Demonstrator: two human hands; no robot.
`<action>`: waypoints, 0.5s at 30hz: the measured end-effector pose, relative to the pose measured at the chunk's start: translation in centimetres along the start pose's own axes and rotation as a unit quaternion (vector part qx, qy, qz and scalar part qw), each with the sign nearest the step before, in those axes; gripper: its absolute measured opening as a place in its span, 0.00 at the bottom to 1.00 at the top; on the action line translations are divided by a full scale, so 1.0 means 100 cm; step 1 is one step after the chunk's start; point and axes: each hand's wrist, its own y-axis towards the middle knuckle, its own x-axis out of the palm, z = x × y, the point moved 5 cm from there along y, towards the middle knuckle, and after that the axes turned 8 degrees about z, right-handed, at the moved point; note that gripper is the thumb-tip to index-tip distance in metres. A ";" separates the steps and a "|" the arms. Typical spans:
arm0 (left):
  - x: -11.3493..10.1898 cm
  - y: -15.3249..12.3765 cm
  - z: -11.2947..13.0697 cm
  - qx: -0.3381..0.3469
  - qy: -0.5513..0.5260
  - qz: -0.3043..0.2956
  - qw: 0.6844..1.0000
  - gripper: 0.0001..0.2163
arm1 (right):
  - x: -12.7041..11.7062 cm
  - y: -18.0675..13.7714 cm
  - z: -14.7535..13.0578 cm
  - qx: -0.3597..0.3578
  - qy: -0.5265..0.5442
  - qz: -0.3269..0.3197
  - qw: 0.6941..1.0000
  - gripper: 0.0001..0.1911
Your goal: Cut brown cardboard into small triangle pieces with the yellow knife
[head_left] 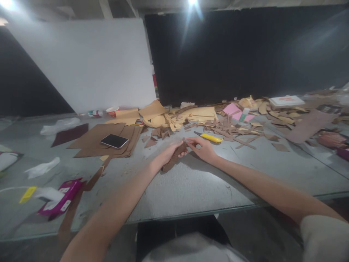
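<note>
Both my arms reach out over a grey table (191, 185). My left hand (167, 154) is closed around a brown strip of cardboard (174, 158) that lies slanted on the table. My right hand (203, 148) pinches the upper end of the same strip with its fingertips. Just beyond my right hand lies a yellow utility knife (210, 138).
A heap of brown cardboard scraps (218, 122) runs along the back. A phone (114, 141) rests on flat brown sheets (103, 140) at the left. A magenta box (61, 198) and white crumpled paper (40, 168) lie near left. A pink sheet (234, 110) and a white box (286, 100) sit far right.
</note>
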 end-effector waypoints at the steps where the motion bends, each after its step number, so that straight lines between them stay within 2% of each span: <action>1: 0.000 0.000 0.000 0.001 0.001 0.002 1.000 0.26 | 0.000 0.000 0.000 0.000 0.001 0.000 1.000 0.14; 15: -0.008 0.009 -0.007 -0.007 -0.037 0.017 0.999 0.19 | -0.001 0.000 -0.003 0.017 0.026 -0.001 1.000 0.13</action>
